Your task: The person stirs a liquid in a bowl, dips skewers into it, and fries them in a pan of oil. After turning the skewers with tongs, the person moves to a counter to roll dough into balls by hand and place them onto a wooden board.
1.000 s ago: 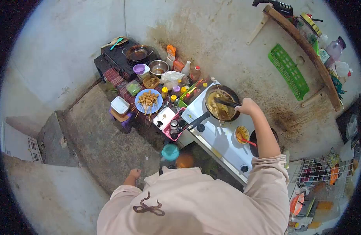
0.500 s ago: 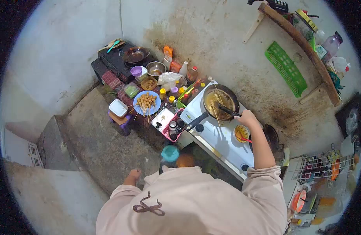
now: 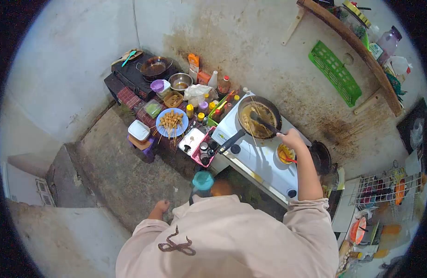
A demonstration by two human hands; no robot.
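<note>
My right hand (image 3: 291,139) is closed on the handle of a black spatula (image 3: 265,124). The spatula's head rests in the frying pan (image 3: 248,103), among oil and thin skewer sticks. That pan sits on the white stove (image 3: 259,160), its black handle pointing to the lower left. Just below my right hand, a bowl of yellow mix (image 3: 283,152) holds a red spoon. My left hand (image 3: 163,205) hangs low over the floor with its fingers curled, touching nothing that I can see. Skewered food (image 3: 171,120) lies on a blue plate (image 3: 185,126) to the left of the stove.
Bottles, jars and a pink basket (image 3: 198,157) crowd the low table beside the stove. A teal container (image 3: 202,180) is close in front of my body. Behind my right forearm is a dark pan (image 3: 321,157). A wooden shelf (image 3: 357,44) juts from the wall.
The spatula's head has moved up and left in the pan and shows more plainly. My right hand has shifted slightly. The whole view has also moved a little.
</note>
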